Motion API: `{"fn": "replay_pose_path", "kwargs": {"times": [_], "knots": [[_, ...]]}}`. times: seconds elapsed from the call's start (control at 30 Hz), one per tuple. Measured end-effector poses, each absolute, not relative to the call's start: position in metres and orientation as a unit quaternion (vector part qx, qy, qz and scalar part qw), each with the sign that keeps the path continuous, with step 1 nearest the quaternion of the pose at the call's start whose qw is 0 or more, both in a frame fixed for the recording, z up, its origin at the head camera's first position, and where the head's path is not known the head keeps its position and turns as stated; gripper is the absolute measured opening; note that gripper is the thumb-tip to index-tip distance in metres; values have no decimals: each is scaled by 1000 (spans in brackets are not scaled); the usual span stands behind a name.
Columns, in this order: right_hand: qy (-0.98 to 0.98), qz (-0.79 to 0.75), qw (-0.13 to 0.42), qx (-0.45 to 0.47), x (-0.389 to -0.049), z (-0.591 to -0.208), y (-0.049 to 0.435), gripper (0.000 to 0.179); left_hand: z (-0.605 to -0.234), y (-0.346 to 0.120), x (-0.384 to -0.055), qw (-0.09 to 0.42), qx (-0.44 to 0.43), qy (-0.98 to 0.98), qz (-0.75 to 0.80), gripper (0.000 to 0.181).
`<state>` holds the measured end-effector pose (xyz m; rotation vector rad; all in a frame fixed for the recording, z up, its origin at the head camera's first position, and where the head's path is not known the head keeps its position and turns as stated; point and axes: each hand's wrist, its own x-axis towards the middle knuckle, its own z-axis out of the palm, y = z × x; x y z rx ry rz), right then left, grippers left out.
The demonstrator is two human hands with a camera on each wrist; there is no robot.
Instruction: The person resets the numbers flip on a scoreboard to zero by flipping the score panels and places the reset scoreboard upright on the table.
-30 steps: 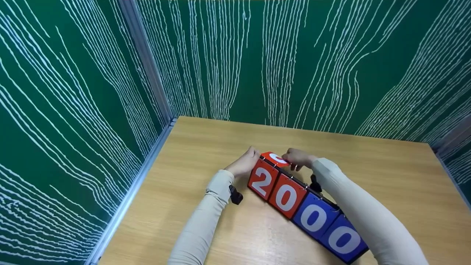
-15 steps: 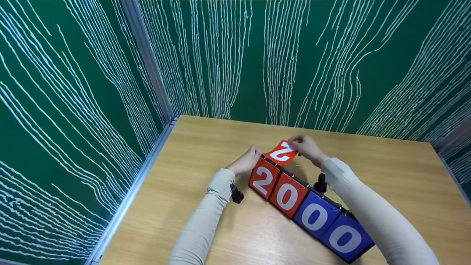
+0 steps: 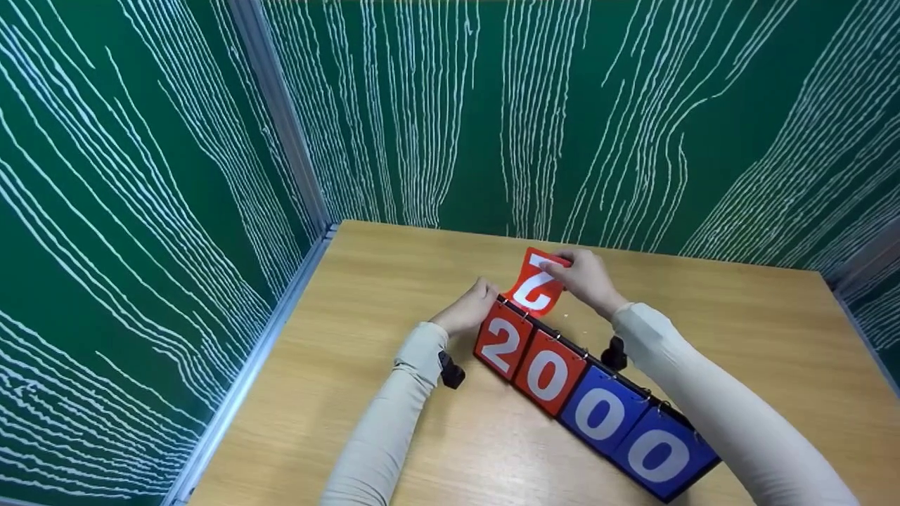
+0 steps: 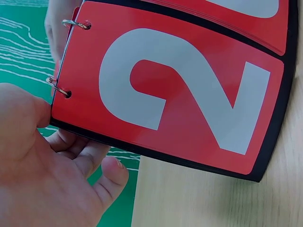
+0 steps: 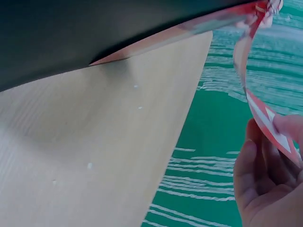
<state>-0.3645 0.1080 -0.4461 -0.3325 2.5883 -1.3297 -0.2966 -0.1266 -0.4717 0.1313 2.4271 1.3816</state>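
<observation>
A flip scoreboard (image 3: 594, 404) stands on the table, with red 2 and 0 cards and two blue 0 cards on metal rings. My left hand (image 3: 470, 309) grips its upper left corner; in the left wrist view, the thumb side of that hand (image 4: 52, 156) lies at the black edge beside the red 2 card (image 4: 175, 85). Behind the board, a red number card (image 3: 536, 284) with a white 2 is raised and bends up from the rings. My right hand (image 3: 589, 277) pinches its free edge between thumb and fingers, also seen in the right wrist view.
The wooden table (image 3: 394, 260) meets green walls (image 3: 478, 140) with white wavy lines at the back and left. Small white specks (image 5: 90, 165) lie on the tabletop behind the board. A metal post (image 3: 281, 105) rises in the left corner.
My right hand has moved back and up, lifting the red card behind the board from nearly folded over to raised, its 2 now showing. My left hand has stayed at the corner.
</observation>
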Motion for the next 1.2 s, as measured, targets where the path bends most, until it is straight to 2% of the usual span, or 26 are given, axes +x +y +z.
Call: {"fn": "replay_pose_path", "kwargs": {"times": [0.23, 0.8, 1.0, 1.2], "knots": [[882, -443, 84, -140, -353, -430, 102, 43, -471, -127, -296, 180, 30, 848, 497, 33], [871, -470, -28, -143, -337, -407, 101, 48, -472, -127, -298, 180, 29, 844, 505, 33], [869, -473, -42, -138, -327, -397, 97, 43, -474, -125, -300, 167, 44, 846, 504, 33], [867, -477, -22, -142, -316, -387, 95, 39, -474, -126, -299, 174, 39, 842, 509, 30]]}}
